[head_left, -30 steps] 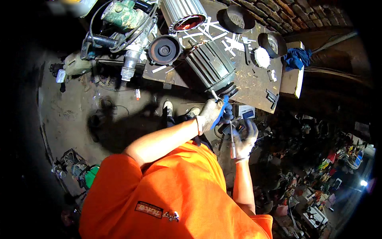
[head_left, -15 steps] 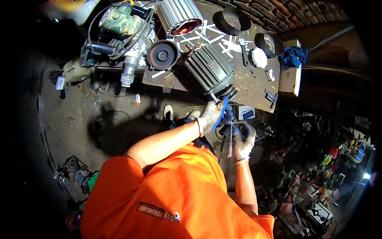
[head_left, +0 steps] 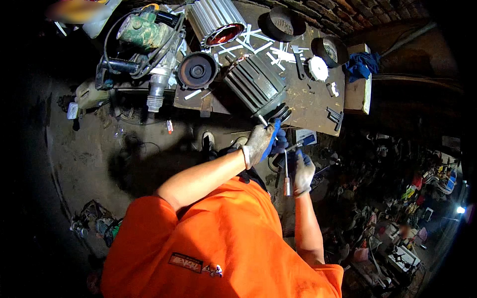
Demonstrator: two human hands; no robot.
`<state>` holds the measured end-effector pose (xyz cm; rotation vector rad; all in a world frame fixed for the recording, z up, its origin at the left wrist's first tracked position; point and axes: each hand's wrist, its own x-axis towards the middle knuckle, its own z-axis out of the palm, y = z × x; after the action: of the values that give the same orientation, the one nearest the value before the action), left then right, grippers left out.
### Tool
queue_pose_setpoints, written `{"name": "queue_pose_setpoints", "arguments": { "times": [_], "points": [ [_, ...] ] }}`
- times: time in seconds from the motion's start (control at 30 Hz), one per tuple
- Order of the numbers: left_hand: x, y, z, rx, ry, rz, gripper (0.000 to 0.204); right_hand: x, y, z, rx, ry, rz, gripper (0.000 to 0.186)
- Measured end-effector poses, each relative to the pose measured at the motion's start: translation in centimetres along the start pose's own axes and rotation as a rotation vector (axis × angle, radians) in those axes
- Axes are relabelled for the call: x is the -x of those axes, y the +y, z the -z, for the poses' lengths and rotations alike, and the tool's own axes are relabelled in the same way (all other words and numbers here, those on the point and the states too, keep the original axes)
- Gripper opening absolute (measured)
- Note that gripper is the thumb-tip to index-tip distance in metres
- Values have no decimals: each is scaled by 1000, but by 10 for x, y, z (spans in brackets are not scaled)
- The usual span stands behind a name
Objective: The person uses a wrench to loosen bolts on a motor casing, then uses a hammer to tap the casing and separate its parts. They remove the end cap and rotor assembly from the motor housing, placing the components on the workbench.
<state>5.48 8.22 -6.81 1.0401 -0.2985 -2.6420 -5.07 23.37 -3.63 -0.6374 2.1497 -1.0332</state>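
With the left hand (head_left: 259, 141) wrapped round the wrench (head_left: 287, 185) below the motor (head_left: 256, 84) at twelve o'clock, and the right hand (head_left: 304, 171) at four o'clock, its grip unclear, a crooked pull could slip the wrench and bang knuckles.

My fisheye view looks down from the wearer's head. I get the torso (head_left: 218, 233) nearest, the tabletop (head_left: 310, 111) beyond.

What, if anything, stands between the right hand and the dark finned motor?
In the head view, the gloved left hand and the metal wrench it grips lie between the right hand and the motor.
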Motion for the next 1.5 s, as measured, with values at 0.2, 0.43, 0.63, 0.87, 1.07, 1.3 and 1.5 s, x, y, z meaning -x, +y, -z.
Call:
{"name": "queue_pose_setpoints", "arguments": {
  "times": [0.2, 0.43, 0.63, 0.87, 1.07, 1.3, 1.5],
  "points": [
    [-1, 2, 3, -42, -28, 10, 46, -4, 4, -1, 683, 29, 824, 58],
    [-5, 0, 1, -35, -22, -12, 43, -25, 9, -16, -1209, -428, -570, 49],
    [-8, 1, 1, -8, -2, 4, 44, -15, 0, -4, -652, -128, -450, 42],
    [-6, 1, 3, -12, -15, 53, 44, 3, -5, 1, 791, 158, 808, 58],
    [0, 6, -1, -49, 1, 10, 45, -5, 11, -22, 398, 205, 619, 39],
    [-1, 10, 7, -139, -10, -3, 47, -24, 15, -19, -499, -184, -276, 34],
    [42, 65, 31, -552, -291, 37, 37, -6, 5, -28, -362, 19, -274, 28]
  ]
}}
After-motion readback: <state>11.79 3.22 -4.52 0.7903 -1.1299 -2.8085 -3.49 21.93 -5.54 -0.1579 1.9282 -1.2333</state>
